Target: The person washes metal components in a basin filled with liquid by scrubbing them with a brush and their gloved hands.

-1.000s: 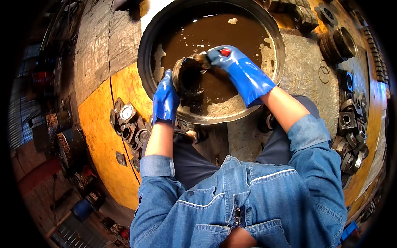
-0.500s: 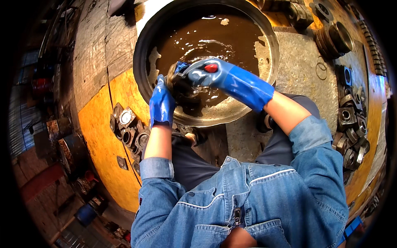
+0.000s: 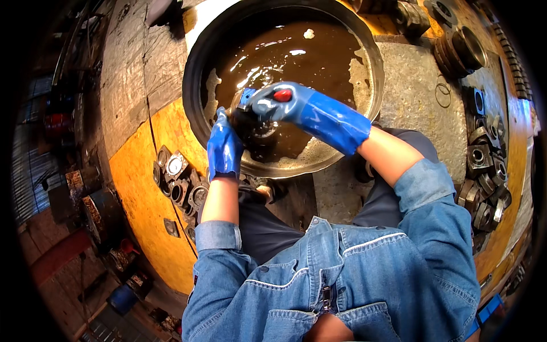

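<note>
Both my hands wear wet blue rubber gloves over a wide round metal basin (image 3: pixel 192 105) of dark brown liquid. My left hand (image 3: pixel 224 149), at the basin's near left rim, is closed on a dark metal part (image 3: pixel 245 121), whose shape is mostly hidden by shadow and my gloves. My right hand (image 3: pixel 293 102) reaches across from the right, its fist closed against that part. A red tool end (image 3: pixel 283 95) shows in the fist; the rest of the tool is covered. A small blue piece (image 3: pixel 247 96) sticks up just beyond the metal part.
Greasy metal parts (image 3: pixel 179 185) lie in a pile on yellow board left of my knees. More block-shaped parts (image 3: pixel 478 158) are heaped at the right. Ring-shaped parts (image 3: pixel 460 51) stand at the far right, near thin loose rings (image 3: pixel 443 95). Foam patches float in the basin.
My right fist has shifted slightly left, staying against the metal part. The ripples and glints on the liquid have changed. My left hand keeps its hold, slightly lower.
</note>
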`<action>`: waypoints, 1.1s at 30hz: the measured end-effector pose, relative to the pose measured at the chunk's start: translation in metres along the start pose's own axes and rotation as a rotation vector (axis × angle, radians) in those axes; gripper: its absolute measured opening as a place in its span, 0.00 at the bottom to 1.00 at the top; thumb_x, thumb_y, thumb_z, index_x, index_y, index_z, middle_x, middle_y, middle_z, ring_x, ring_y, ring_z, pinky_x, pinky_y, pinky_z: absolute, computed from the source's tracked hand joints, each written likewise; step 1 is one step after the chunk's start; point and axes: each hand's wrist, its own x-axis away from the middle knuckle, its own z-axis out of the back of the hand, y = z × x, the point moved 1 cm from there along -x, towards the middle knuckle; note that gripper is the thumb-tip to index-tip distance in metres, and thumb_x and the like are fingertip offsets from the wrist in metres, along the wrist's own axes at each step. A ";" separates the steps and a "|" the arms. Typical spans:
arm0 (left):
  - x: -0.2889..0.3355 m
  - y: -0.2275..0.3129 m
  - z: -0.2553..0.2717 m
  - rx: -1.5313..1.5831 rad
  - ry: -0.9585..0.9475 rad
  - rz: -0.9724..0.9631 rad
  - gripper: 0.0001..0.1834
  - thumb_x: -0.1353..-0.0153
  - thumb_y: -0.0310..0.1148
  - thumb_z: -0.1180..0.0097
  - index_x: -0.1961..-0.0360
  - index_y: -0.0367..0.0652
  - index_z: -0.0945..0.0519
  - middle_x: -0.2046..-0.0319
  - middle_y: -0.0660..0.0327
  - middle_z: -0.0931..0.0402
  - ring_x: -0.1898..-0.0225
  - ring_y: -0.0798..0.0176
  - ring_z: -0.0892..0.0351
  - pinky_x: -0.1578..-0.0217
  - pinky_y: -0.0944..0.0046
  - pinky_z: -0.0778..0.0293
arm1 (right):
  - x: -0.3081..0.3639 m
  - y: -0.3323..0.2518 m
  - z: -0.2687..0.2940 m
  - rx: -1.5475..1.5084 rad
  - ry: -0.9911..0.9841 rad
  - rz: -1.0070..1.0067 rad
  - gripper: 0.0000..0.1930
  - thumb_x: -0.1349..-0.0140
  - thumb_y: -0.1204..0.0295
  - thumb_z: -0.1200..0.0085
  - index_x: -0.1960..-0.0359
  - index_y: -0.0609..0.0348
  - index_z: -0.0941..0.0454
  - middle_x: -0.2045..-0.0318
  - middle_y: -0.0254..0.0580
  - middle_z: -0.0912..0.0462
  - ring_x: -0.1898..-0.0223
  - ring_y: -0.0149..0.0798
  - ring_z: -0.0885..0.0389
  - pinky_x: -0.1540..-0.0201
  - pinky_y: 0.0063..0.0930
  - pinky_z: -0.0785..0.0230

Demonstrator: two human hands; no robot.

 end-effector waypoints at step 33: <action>-0.001 -0.012 -0.019 0.373 0.034 0.061 0.23 0.12 0.38 0.58 0.32 0.35 0.20 0.43 0.44 0.13 0.44 0.51 0.13 0.40 0.58 0.21 | 0.041 0.024 0.040 -0.134 0.558 -0.322 0.21 0.25 0.52 0.39 0.52 0.61 0.14 0.66 0.43 0.12 0.64 0.35 0.16 0.57 0.36 0.22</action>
